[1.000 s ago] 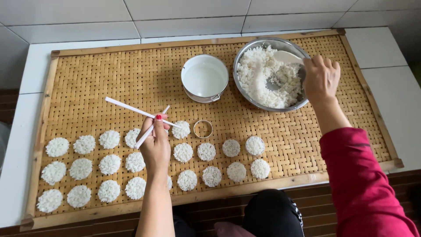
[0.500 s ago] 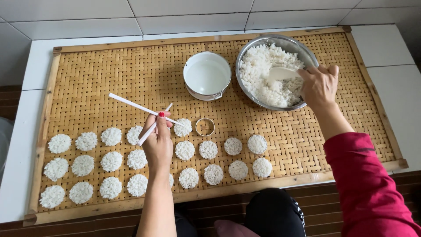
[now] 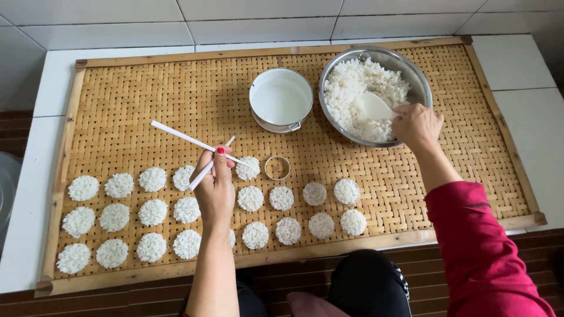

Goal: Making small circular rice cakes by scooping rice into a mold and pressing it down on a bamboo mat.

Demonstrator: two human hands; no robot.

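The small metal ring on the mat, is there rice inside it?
No, the metal ring lies empty on the woven tray, with bare weave showing through its middle.

A white tiled counter [image 3: 529, 76] meets a white tiled wall [image 3: 235, 12] behind it; dark wooden floor [image 3: 12, 126] lies left of the counter.

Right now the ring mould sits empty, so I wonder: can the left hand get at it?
Probably yes: the left hand is just beside the ring, nothing lies between, though it holds chopsticks.

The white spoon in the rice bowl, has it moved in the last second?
Yes. The white spoon has lifted out of the rice toward the steel bowl's near rim, held by the right hand.
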